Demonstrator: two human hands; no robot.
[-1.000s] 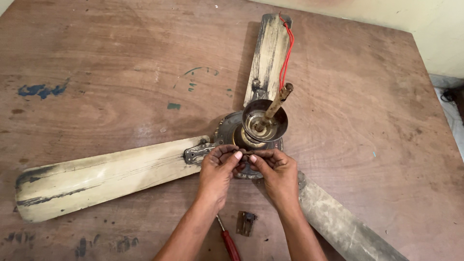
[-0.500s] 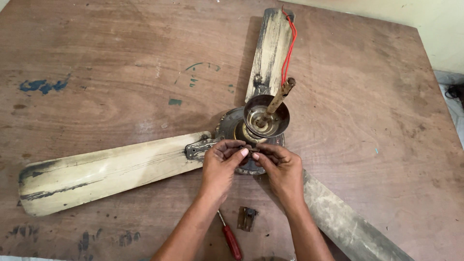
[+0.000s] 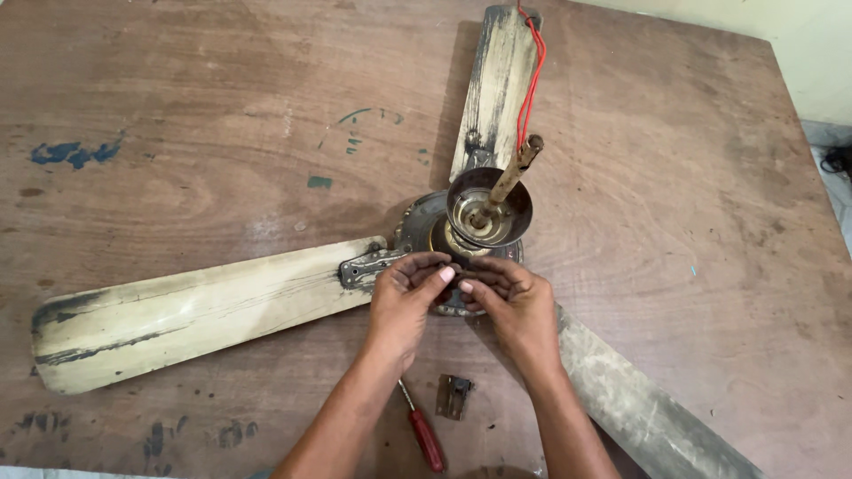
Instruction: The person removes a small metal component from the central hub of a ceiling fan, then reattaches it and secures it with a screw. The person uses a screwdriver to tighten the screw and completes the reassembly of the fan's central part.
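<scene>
Left hand (image 3: 404, 302), right hand (image 3: 515, 306) fingers curled, pinching fan hub (image 3: 461, 232) edge just beneath.

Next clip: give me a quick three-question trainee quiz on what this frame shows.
1. True or false: both hands are on the fan's motor hub.
2. How many fan blades are in view?
3. Which tool lies on the table near the left forearm?

Key
1. True: the left hand and right hand meet fingertip to fingertip at the near edge of the motor hub.
2. Three, counting the left blade.
3. A red-handled screwdriver, beside a small metal part.
</scene>
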